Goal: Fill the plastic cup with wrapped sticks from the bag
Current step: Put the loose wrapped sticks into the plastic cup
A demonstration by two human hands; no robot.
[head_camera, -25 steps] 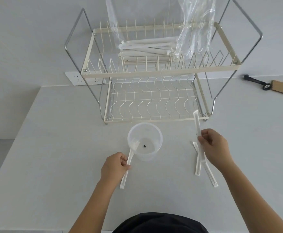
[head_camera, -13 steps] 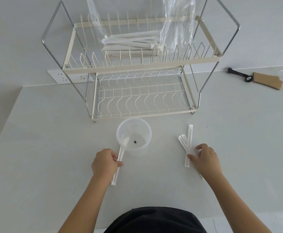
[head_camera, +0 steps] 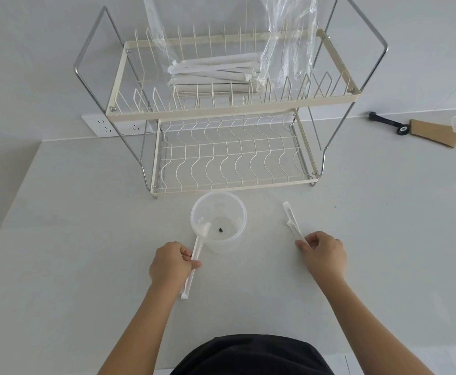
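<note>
A clear plastic cup (head_camera: pixel 222 209) stands on the table just in front of the dish rack, with a small dark speck on its bottom. My left hand (head_camera: pixel 171 263) grips a white wrapped stick (head_camera: pixel 194 262) whose upper end leans over the cup's near rim into the cup. To the right, my right hand (head_camera: pixel 323 253) pinches the near ends of a few wrapped sticks (head_camera: pixel 292 221) lying on the table. Several more wrapped sticks (head_camera: pixel 216 70) lie in a clear plastic bag (head_camera: pixel 286 44) on the rack's upper shelf.
The two-tier cream wire dish rack (head_camera: pixel 232 115) stands at the back of the pale table (head_camera: pixel 86 239), its lower shelf bare. A black-handled tool with a cardboard piece (head_camera: pixel 424 131) lies at the far right. A wall socket (head_camera: pixel 113 127) sits behind the rack's left leg.
My right hand set its raised stick down onto the other sticks on the table and now pinches their near ends. My left hand keeps its stick leaning in the cup.
</note>
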